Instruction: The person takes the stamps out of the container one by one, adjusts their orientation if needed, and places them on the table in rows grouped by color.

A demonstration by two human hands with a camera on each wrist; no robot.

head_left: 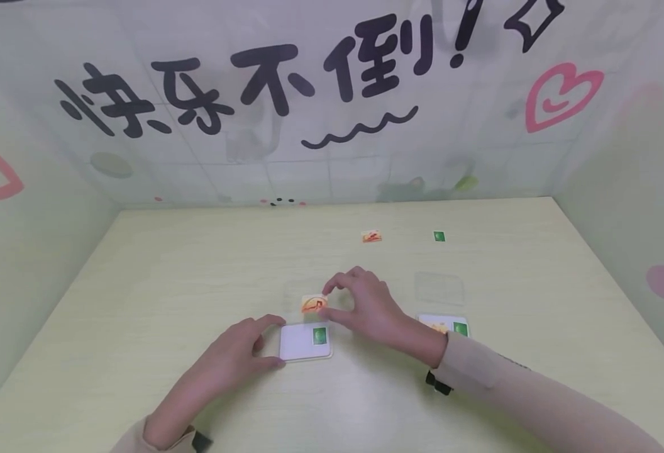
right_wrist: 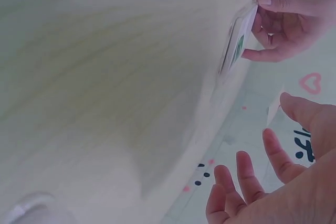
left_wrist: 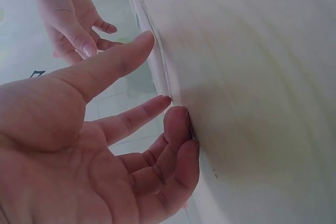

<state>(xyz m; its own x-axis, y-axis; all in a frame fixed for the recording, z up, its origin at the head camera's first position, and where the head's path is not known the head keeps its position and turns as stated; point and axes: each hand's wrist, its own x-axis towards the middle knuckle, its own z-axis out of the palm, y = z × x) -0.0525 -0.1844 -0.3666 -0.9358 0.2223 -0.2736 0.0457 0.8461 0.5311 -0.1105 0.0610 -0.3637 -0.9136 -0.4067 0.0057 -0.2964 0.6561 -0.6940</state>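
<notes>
My left hand (head_left: 238, 352) holds a shallow white case (head_left: 297, 343) by its left end, thumb at the near corner and index finger at the far one. A green stamp (head_left: 320, 336) lies on the right part of the case. Just behind, above the table, my right hand (head_left: 368, 305) pinches an orange-and-white stamp (head_left: 313, 304) at its right edge between thumb and index finger. In the right wrist view this stamp (right_wrist: 274, 109) appears nearly edge-on. A faint clear lid (head_left: 291, 290) shows behind the case, partly covered by the stamp.
A second white case (head_left: 426, 318), with an orange and a green stamp on it, is partly hidden by my right forearm. Its clear lid (head_left: 439, 288) lies behind. Further back are an orange stamp (head_left: 372, 236) and a green stamp (head_left: 439, 236). Walls enclose the table (head_left: 196, 264).
</notes>
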